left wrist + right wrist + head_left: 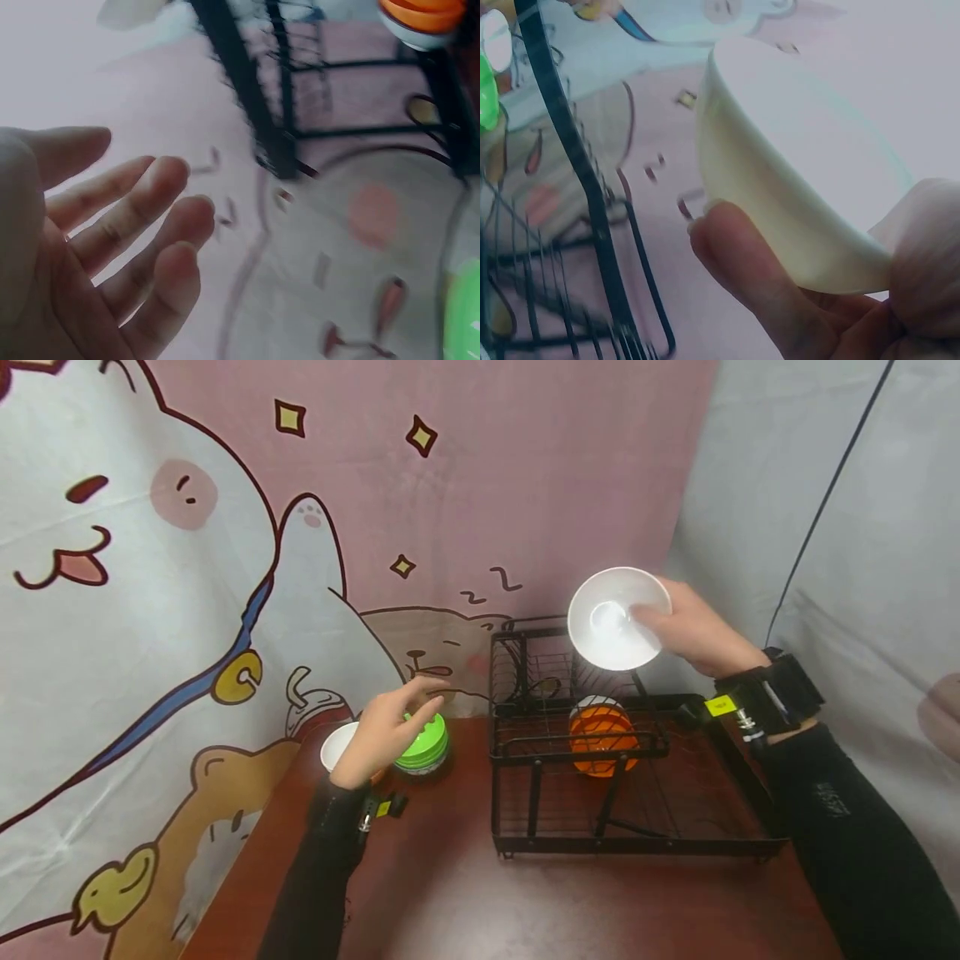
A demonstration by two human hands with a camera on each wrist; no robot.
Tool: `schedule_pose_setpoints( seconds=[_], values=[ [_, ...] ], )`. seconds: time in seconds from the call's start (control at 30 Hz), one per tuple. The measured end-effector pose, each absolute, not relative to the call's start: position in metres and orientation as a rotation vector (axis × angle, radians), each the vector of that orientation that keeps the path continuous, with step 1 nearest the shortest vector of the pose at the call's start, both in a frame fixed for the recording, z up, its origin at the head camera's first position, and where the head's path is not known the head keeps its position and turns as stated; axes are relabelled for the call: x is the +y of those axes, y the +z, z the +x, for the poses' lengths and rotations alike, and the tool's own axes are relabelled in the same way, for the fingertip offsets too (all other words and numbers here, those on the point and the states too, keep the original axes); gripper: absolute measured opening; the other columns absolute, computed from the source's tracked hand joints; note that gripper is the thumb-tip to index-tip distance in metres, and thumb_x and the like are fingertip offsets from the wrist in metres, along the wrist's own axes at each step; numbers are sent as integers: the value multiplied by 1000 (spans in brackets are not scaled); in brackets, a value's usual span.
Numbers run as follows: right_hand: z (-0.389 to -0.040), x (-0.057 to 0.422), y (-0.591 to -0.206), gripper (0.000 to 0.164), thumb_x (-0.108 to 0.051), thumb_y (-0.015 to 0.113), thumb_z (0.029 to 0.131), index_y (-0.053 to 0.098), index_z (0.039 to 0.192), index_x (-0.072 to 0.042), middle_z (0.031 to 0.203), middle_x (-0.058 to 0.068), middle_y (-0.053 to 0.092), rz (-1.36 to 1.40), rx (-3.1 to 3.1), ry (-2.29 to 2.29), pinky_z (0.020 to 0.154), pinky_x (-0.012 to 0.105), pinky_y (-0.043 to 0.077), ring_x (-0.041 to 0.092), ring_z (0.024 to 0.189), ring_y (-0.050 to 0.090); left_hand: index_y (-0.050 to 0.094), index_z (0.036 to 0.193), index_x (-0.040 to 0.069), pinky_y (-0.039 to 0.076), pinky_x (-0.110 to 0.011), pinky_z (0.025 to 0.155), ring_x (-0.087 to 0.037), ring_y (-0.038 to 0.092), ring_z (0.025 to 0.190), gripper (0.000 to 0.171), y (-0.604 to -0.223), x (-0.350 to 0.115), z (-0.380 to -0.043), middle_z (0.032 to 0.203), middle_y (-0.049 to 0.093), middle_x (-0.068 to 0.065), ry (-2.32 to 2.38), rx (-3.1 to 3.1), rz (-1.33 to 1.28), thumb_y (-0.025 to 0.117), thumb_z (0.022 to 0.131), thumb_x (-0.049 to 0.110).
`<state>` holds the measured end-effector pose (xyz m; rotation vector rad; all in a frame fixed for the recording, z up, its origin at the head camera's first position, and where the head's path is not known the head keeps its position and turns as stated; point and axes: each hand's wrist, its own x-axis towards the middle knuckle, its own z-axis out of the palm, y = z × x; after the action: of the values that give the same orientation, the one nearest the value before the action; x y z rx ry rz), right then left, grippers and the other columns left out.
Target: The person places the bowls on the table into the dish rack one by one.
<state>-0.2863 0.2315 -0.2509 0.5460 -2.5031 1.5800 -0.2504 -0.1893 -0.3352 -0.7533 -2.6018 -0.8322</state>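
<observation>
A white bowl [600, 639] is held by my right hand [701, 627], with the thumb inside it and the fingers under its outside. In the head view the bowl is tilted, its inside facing me, above the black wire dish rack [637, 843]. The right wrist view shows the bowl [780, 187] from its side. My left hand [386, 731] is in the air over the table's left part, its fingers loosely bent and holding nothing. Partly behind it are a green stack of dishes [427, 747] and a white bowl [337, 743].
Orange bowls [603, 739] sit in the rack, partly behind its upper tier bars. The rack stands on a reddish-brown table [450, 893]. A pink cartoon cloth [525, 485] hangs behind the table, and a pale cloth [847, 527] hangs at the right.
</observation>
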Motion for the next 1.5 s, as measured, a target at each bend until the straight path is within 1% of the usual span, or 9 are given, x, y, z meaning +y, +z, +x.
schedule_pose_setpoints(
  seconds=[0.2,0.33,0.53,0.67,0.77,0.93,1.1,1.33,1.5],
  values=[
    [-289,280,-272,35,-14,51,108,51,142,-4,112,-11,63,483,-2381,1658,74,23,60,3,92,65,67,131,24,48,-31,66,-13,64,75,29,-381,-229,-242,89,69,4,-735,-2717,-655,65,103,28],
    [-290,307,-290,37,-18,50,109,48,143,-4,109,-15,59,417,-2418,1572,75,17,57,-1,91,62,68,131,18,54,-34,75,-10,67,82,32,-416,-250,-234,95,72,7,-753,-2788,-679,70,99,22],
    [-293,330,-321,52,-24,50,109,40,149,7,106,-18,55,299,-2533,1391,74,14,53,-3,90,56,65,134,21,56,-38,92,-9,69,104,39,-473,-269,-227,111,74,5,-865,-2877,-734,74,96,20],
    [-294,335,-349,53,-23,50,109,40,149,10,118,10,64,310,-2591,1351,71,15,52,-5,86,56,63,136,16,55,-44,97,-19,68,113,49,-496,-274,-224,119,72,-4,-886,-2892,-733,80,91,16],
    [-293,337,-372,54,-24,49,109,40,149,11,130,37,55,305,-2638,1286,70,13,49,-7,86,54,63,136,10,52,-51,100,-26,66,118,55,-504,-279,-222,123,71,-4,-834,-2891,-725,84,85,13],
    [-290,338,-407,53,-24,48,110,40,150,10,132,36,56,303,-2695,1242,75,14,47,6,96,56,64,135,6,49,-54,102,-31,63,121,60,-513,-287,-223,128,69,-8,-816,-2865,-763,89,80,12],
    [-290,334,-433,51,-23,44,111,39,151,9,128,34,59,273,-2770,1215,76,23,51,26,97,62,63,135,4,48,-54,102,-33,61,122,67,-519,-291,-222,130,67,-12,-802,-2855,-750,91,75,11],
    [-290,326,-450,38,-11,47,108,50,142,6,117,30,66,327,-2791,1040,71,33,50,22,84,62,61,140,5,46,-59,103,-36,57,125,75,-518,-291,-220,135,64,-13,-831,-2903,-728,93,72,12],
    [-290,312,-448,29,-4,50,106,60,133,0,118,25,70,452,-2736,900,76,41,51,29,92,65,58,143,7,44,-63,106,-37,54,130,83,-517,-291,-219,140,62,-12,-867,-2964,-707,95,70,18]
  ],
)
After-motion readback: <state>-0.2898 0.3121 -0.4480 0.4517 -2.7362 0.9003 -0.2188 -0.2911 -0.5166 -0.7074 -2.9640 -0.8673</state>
